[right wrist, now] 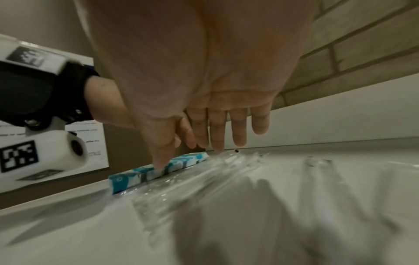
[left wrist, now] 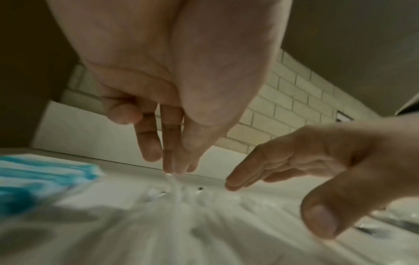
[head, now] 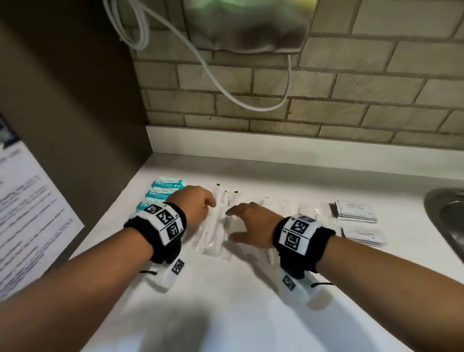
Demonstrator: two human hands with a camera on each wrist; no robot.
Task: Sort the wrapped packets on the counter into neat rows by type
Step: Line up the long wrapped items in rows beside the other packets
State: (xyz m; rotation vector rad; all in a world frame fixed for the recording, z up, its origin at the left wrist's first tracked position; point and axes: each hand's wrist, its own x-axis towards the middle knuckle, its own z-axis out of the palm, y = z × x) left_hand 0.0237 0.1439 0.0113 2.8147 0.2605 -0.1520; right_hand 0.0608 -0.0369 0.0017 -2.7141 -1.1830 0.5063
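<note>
directly between both hands [head: 200,203] [head: 251,223]: clear packets [head: 215,235].

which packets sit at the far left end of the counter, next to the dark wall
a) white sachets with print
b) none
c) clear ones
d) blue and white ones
d, the blue and white packets lie stacked in a row by the dark wall, left of the clear packets; the printed white sachets lie to the right, towards the sink.

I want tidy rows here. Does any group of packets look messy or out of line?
Yes. The clear packets between the left hand and right hand lie fanned and overlapping at slants. The blue packets sit in a neat column, and the white sachets are stacked by the sink.
</note>
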